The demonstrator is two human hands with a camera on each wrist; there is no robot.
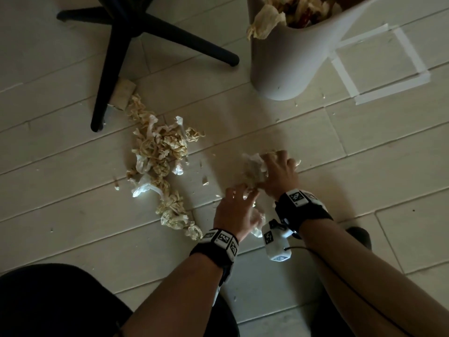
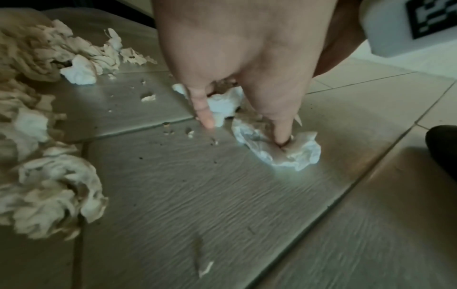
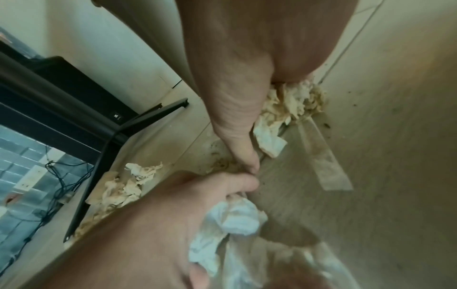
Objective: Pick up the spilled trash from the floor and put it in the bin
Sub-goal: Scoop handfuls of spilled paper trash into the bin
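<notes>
The floor [image 1: 267,132] looks like pale wood boards with a fine, wavy grain and a soft shine where light hits it. The trash [image 1: 158,152] at about 9 o'clock from the hands is thin, soft paper, all crumpled and wrinkly, some tan and some white. A white tissue [image 2: 291,150] looks soft and creased. The bin [image 1: 291,59] at 12 o'clock looks like smooth, matt grey plastic. The chair legs [image 1: 116,57] at 11 o'clock are smooth, dull black. The tape [image 1: 410,52] on the floor is flat, matt and pale. The wrist bands [image 1: 213,251] look like black cloth.
</notes>
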